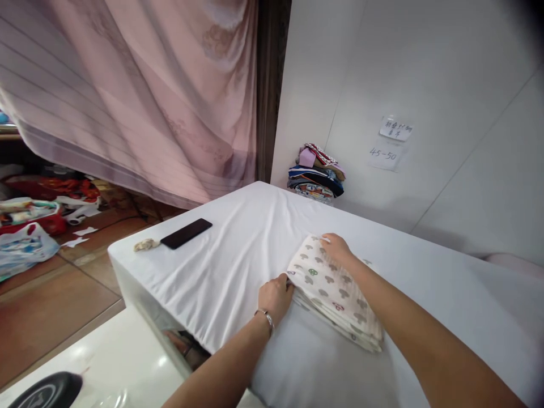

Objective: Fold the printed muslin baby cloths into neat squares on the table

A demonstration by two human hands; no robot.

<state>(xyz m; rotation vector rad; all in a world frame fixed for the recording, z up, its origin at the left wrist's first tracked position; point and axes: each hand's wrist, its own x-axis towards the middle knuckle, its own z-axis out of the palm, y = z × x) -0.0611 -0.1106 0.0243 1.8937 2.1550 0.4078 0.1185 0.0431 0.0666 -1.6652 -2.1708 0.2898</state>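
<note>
A folded white cloth printed with grey, green and red mushroom shapes lies in several layers on the white-covered table. My left hand, with a bracelet at the wrist, pinches the cloth's left corner. At its far edge my right hand is closed on the upper corner, the fingertips partly hidden. Between the two hands the top layer lies flat, and the layered edges show along the near side.
A black phone with a beige charm lies at the table's left. Folded clothes are stacked by the wall below handwritten papers. A pink curtain hangs behind; bags lie on the floor. A black round object is bottom left.
</note>
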